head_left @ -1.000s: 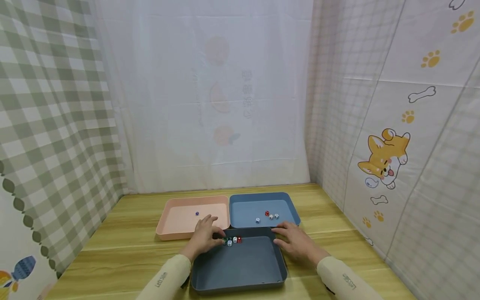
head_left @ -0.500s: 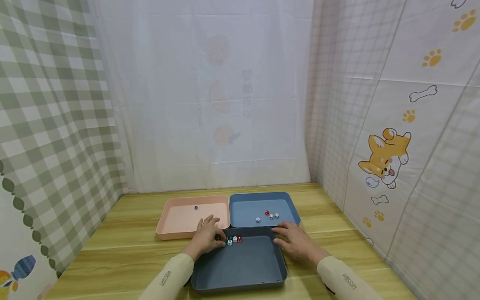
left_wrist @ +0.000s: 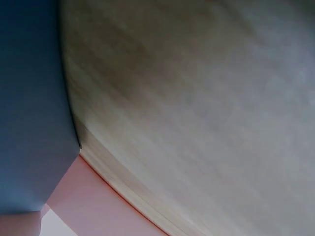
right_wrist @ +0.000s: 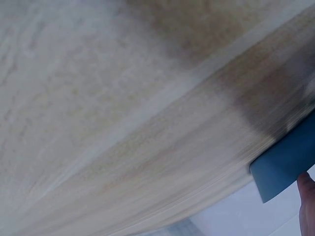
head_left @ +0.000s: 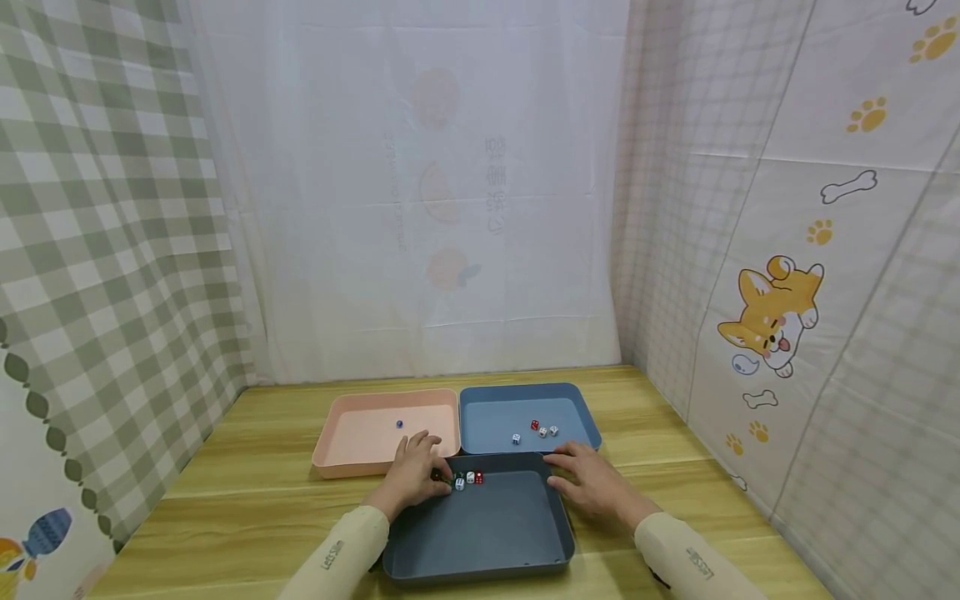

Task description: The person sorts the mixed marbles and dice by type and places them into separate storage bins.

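Note:
In the head view a dark grey tray point(head_left: 480, 533) lies closest to the person. My left hand point(head_left: 412, 473) reaches over its back left corner, thumb and index finger curled in to pinch a small green die, mostly hidden by the fingertips. Right beside those fingertips sit white dice point(head_left: 460, 483) and a red die point(head_left: 479, 477). My right hand point(head_left: 592, 483) rests at the back right corner of the grey tray, fingers loosely extended over the rim. One finger point(right_wrist: 306, 189) touches the tray's wall in the right wrist view. The left wrist view misses the pinching fingertips.
Behind the grey tray stand a pink tray point(head_left: 352, 450) with one blue die point(head_left: 400, 424), and a blue tray point(head_left: 487, 408) with a red die point(head_left: 535, 425) and several white dice point(head_left: 543, 432). All are on a wooden table point(head_left: 255, 467) with curtains at the back and sides.
The blue die has rolled toward the back of the pink tray, then forward and right. My left hand has shifted slightly, its thumb and index finger drawing in by the dice. My right hand stays put.

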`<state>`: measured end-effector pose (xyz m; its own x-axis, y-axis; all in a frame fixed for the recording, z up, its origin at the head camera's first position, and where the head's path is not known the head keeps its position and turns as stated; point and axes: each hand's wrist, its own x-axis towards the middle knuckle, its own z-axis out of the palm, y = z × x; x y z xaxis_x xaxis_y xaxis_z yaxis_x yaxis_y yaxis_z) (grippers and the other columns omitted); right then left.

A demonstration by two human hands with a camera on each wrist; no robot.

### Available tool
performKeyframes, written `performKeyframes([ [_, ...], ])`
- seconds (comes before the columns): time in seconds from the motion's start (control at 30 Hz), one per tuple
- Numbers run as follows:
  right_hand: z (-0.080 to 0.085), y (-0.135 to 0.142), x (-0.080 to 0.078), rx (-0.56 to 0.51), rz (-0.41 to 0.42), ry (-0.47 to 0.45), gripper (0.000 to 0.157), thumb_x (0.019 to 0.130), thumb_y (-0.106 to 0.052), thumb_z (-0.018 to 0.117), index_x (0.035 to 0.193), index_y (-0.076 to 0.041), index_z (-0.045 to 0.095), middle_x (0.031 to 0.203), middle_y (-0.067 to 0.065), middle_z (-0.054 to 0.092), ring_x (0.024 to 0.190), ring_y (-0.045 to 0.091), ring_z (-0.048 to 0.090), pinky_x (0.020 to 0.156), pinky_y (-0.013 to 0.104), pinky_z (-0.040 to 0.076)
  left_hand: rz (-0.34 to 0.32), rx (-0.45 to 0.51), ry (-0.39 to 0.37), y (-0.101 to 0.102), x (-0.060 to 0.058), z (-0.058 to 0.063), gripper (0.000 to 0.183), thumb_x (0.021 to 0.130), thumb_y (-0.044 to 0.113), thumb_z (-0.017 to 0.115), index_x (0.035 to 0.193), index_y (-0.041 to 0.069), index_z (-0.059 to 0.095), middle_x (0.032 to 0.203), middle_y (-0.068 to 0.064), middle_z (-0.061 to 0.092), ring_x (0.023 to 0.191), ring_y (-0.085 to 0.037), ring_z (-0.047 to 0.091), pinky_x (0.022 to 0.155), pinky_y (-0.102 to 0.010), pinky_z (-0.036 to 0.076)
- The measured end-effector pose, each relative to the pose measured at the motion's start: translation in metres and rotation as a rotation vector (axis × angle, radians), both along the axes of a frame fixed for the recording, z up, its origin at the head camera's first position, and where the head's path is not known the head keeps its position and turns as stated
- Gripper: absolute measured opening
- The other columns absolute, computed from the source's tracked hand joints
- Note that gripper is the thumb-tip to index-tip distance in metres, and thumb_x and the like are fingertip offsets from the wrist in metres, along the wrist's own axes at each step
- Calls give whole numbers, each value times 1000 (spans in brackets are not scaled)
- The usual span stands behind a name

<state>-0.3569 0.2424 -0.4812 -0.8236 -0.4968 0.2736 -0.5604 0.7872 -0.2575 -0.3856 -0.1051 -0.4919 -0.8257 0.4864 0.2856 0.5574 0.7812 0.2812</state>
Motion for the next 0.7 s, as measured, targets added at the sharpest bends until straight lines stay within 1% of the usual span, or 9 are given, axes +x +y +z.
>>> performKeyframes([
  [0.23, -1, 0, -1, 5, -19, -44, 40, 98, -32, 63, 131, -9, 65, 129, 13, 56, 120, 34, 51, 102, 56, 41, 8, 69, -32, 0, 0, 1, 7, 79, 24, 84, 79, 22, 77, 135, -21, 54, 135, -46, 35, 110, -69, 17],
  [0.4, 0, -1, -1, 9, -20, -46, 40, 98, -31, 63, 131, -8, 65, 129, 13, 56, 120, 34, 51, 102, 56, 41, 17, 148, -30, -1, -2, 3, 7, 79, 22, 83, 79, 20, 76, 132, -22, 54, 132, -45, 37, 109, -66, 21],
  [0.53, 0, -1, -1, 11, -19, -42, 41, 98, -31, 63, 131, -8, 65, 129, 13, 56, 120, 34, 51, 102, 56, 41, 40, 219, -48, -3, -4, 4, 7, 79, 20, 83, 79, 19, 76, 132, -23, 54, 131, -44, 38, 109, -63, 22],
  [0.7, 0, -2, -1, 10, -22, -45, 41, 98, -32, 63, 131, -9, 65, 129, 13, 56, 120, 34, 51, 102, 56, 41, 73, 270, -62, -7, -6, 7, 5, 80, 21, 81, 82, 19, 77, 133, -22, 54, 131, -45, 38, 108, -65, 22],
])
